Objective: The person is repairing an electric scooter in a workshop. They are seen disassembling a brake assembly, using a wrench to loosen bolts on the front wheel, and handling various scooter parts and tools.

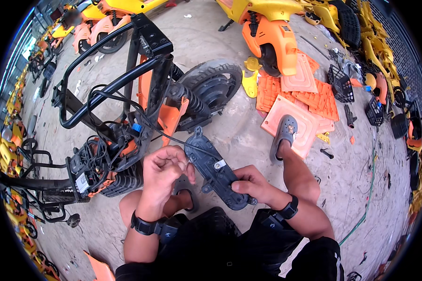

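Black oblong housing (213,174), best steadied by the right hand (254,184) pinching its near end while the left hand (163,165), its hold indiscernible, works alongside.

Up on the wearer's head, the fisheye camera looks steeply down and forward over the lap (197,248), near the left hand (165,164) and right hand (254,186), its wide sweep taking in the concrete floor (237,133) beyond, the walls (404,44) curving along the rim.
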Tool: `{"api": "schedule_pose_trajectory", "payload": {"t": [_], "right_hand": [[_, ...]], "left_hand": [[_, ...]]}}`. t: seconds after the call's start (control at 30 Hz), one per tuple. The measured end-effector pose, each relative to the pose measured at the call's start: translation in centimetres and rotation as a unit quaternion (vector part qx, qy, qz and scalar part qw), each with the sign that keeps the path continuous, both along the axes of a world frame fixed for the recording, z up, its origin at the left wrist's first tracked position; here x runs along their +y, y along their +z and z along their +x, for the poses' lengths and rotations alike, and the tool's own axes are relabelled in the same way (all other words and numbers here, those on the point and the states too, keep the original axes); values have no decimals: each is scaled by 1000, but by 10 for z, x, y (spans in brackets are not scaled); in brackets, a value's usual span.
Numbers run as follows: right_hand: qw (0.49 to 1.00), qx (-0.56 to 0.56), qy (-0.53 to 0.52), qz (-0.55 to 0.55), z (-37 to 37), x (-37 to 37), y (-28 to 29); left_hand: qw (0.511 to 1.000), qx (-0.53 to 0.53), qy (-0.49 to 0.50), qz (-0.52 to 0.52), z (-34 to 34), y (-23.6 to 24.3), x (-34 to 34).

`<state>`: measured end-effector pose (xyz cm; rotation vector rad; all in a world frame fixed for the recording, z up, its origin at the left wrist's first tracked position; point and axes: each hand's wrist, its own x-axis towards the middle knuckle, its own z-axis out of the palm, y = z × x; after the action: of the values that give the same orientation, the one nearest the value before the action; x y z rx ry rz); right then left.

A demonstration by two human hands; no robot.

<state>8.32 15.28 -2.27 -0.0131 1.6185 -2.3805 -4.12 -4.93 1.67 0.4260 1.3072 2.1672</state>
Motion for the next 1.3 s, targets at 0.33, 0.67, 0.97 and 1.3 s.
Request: {"api": "schedule_pose_trajectory", "payload": {"t": [0.33, 0.67, 0.97, 1.3], "right_hand": [[976, 106, -61, 178, -2, 1, -2], [957, 104, -110, 248, -4, 4, -5], [939, 121, -91, 309, -7, 2, 4], [974, 73, -91, 192, -5, 1, -9]], "left_hand": [[996, -24, 20, -82, 3, 11, 3], [982, 35, 42, -180, 7, 7, 9], [970, 57, 73, -226, 6, 6, 9], [987, -10, 24, -158, 3, 5, 7]]}}
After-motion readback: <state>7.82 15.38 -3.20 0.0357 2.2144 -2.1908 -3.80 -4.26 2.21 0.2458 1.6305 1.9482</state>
